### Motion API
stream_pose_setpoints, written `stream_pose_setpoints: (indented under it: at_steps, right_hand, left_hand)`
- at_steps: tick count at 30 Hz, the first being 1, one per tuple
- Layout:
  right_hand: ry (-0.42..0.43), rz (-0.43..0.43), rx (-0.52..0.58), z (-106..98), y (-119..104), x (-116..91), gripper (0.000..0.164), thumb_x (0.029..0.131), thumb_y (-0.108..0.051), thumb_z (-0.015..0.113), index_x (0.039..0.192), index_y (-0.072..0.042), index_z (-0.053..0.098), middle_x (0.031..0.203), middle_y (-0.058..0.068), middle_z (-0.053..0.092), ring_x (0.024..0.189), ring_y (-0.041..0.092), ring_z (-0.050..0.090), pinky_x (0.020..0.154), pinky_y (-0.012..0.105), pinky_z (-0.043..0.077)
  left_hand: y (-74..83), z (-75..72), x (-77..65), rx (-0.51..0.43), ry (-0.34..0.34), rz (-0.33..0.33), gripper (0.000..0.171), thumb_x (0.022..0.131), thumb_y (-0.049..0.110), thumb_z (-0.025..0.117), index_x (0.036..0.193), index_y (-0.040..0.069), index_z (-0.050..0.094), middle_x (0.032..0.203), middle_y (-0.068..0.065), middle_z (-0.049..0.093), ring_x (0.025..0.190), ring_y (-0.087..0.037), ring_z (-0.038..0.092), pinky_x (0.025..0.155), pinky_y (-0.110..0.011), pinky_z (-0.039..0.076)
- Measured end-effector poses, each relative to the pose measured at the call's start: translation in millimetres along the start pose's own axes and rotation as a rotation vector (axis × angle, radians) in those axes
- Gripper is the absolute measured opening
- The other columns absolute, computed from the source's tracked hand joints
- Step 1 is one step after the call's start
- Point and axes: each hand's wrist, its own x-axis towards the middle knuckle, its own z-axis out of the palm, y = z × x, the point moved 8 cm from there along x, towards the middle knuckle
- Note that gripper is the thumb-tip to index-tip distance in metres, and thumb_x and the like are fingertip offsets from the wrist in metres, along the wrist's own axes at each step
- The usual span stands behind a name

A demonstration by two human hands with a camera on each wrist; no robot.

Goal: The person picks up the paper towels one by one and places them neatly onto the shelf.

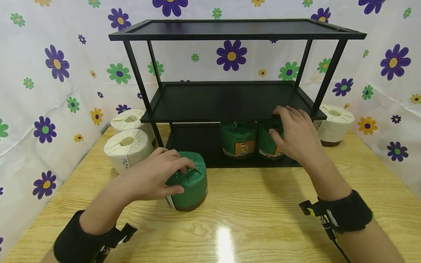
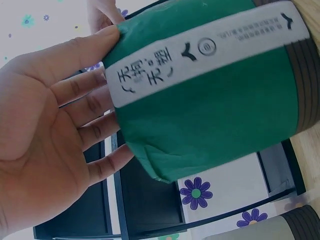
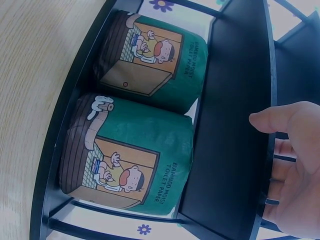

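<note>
On the table at the front left sits a green-wrapped toilet roll (image 1: pixel 194 190) with a brown base and a white label strip. My left hand (image 1: pixel 158 173) holds it by the top, thumb at the near edge and fingers over the upper face; the left wrist view hides the fingertips behind the roll. My right hand (image 1: pixel 294 133) rests at the front edge of the middle shelf (image 1: pixel 227 102), fingers above and thumb below, holding nothing. Under that shelf stand two green toilet rolls, the left one (image 1: pixel 238 140) beside the right one (image 1: pixel 268 140), cartoon fronts outward.
A black rack (image 1: pixel 236 35) with several tiers stands at the back of the wooden table (image 1: pixel 243 204). Cream-wrapped rolls stand left of it, one nearer (image 1: pixel 128 149) and one behind (image 1: pixel 131 118). Another cream roll (image 1: pixel 335 122) is at its right. Flowered cloth (image 1: pixel 82 73) hangs behind.
</note>
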Motion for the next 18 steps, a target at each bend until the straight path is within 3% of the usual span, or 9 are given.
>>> stream_pose_setpoints:
  at_steps: [9, 18]
  right_hand:
    - [0.002, -0.005, -0.001, -0.1, -0.2, 0.7, 0.046, 0.093, -0.022, 0.065, 0.132, -0.002, 0.050, 0.137, 0.024, 0.057, 0.137, 0.042, 0.044, 0.119, 0.059, 0.026]
    - [-0.012, 0.000, 0.009, 1.2, 0.2, 0.4, 0.047, 0.094, -0.022, 0.065, 0.133, -0.002, 0.049, 0.138, 0.024, 0.057, 0.138, 0.042, 0.043, 0.119, 0.059, 0.025]
  left_hand:
    - [-3.4, 2.9, -0.1, -0.022, -0.036, -0.012, 0.065, 0.082, 0.026, 0.083, 0.140, 0.020, 0.055, 0.111, 0.008, 0.067, 0.117, -0.020, 0.055, 0.099, -0.049, 0.041]
    - [-4.0, 2.9, -2.1, 0.007, -0.046, -0.001, 0.054, 0.081, 0.010, 0.082, 0.131, 0.024, 0.066, 0.126, 0.006, 0.066, 0.122, -0.023, 0.051, 0.099, -0.052, 0.041]
